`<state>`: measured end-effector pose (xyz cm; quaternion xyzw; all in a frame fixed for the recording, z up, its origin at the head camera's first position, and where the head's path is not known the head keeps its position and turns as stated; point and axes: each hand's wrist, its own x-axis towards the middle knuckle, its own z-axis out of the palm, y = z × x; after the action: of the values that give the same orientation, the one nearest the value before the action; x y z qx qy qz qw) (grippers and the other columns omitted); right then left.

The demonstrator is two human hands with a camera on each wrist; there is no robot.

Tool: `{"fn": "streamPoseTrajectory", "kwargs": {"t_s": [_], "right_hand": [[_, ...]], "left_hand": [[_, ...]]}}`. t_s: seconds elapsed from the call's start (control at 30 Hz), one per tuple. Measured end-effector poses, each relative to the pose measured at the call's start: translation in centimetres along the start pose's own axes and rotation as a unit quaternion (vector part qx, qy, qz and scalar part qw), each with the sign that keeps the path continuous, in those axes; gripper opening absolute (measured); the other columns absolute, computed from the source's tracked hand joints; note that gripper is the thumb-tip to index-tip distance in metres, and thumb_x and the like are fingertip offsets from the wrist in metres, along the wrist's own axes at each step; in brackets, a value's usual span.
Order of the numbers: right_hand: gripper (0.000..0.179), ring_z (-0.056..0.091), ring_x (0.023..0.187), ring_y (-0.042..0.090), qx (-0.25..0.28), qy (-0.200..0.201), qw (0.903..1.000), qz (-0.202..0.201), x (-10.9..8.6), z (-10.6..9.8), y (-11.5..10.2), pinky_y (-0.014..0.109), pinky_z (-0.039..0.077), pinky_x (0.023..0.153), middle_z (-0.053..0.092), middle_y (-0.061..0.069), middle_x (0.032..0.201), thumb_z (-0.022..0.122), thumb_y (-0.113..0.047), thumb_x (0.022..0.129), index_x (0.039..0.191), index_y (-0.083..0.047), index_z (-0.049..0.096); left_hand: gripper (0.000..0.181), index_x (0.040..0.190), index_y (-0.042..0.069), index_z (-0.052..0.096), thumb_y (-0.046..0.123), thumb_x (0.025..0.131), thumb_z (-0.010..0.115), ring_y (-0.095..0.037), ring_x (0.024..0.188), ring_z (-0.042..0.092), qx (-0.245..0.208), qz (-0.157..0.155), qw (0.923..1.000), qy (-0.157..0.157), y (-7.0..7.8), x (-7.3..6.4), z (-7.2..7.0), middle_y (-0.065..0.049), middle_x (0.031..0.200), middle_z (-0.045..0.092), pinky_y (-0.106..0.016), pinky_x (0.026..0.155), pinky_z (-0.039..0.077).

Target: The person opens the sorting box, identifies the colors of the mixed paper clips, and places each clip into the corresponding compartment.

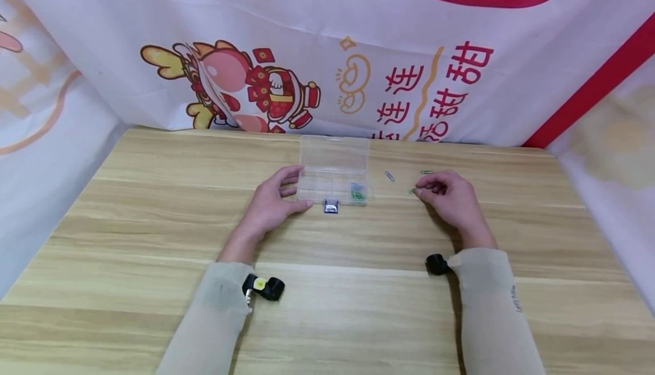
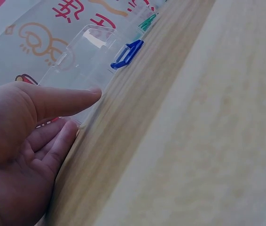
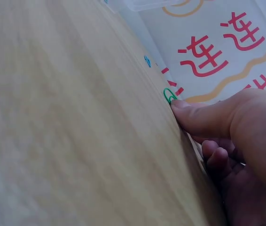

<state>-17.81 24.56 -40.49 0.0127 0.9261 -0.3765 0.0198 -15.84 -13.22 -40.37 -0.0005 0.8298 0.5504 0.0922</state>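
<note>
A clear plastic compartment box lies on the table with its lid tipped up at the back. My left hand holds the box by its left end, thumb along the front edge and fingers at the side. On the box's front is a blue latch. Green paper clips and some blue ones sit in its right front compartment. Between thumb and fingertips my right hand pinches a green paper clip, close over the tabletop; the thumb covers part of it.
To the right of the box lies a blue paper clip. Another green paper clip lies just behind my right fingers. A printed cloth hangs along the back edge of the wooden table.
</note>
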Motion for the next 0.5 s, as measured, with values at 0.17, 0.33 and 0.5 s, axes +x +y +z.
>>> {"fn": "streamPoseTrajectory", "kwargs": {"t_s": [0.17, 0.33, 0.5], "right_hand": [[0.018, 0.056, 0.101, 0.027, 0.003, 0.004, 1.0000, 0.006, -0.04, 0.04, -0.11, 0.035, 0.047, 0.084, 0.063, 0.014, 0.121, 0.074, -0.021, 0.103, 0.114, -0.008, 0.075], [0.021, 0.055, 0.105, 0.027, 0.032, 0.005, 0.9990, 0.029, -0.08, 0.02, -0.04, 0.035, 0.046, 0.088, 0.064, 0.012, 0.123, 0.073, -0.027, 0.105, 0.117, -0.010, 0.075], [0.026, 0.054, 0.110, 0.027, 0.065, 0.005, 0.9961, 0.060, -0.14, -0.08, -0.21, 0.035, 0.046, 0.092, 0.066, 0.012, 0.125, 0.071, -0.031, 0.106, 0.122, -0.012, 0.074]], "left_hand": [[0.080, 0.161, 0.021, 0.049, 0.008, 0.091, 0.086, -0.037, 0.145, 0.057, -0.003, 0.003, 1.0000, 0.000, -0.17, 0.13, -0.07, -0.014, 0.162, 0.053, -0.049, 0.124, 0.049], [0.081, 0.161, 0.021, 0.049, 0.008, 0.091, 0.086, -0.037, 0.145, 0.057, -0.005, 0.004, 1.0000, -0.001, -0.27, 0.21, -0.09, -0.014, 0.162, 0.053, -0.049, 0.124, 0.049], [0.082, 0.162, 0.021, 0.048, 0.008, 0.090, 0.086, -0.037, 0.145, 0.057, -0.005, 0.002, 1.0000, -0.003, -0.23, 0.09, -0.05, -0.014, 0.163, 0.053, -0.049, 0.124, 0.050]]}}
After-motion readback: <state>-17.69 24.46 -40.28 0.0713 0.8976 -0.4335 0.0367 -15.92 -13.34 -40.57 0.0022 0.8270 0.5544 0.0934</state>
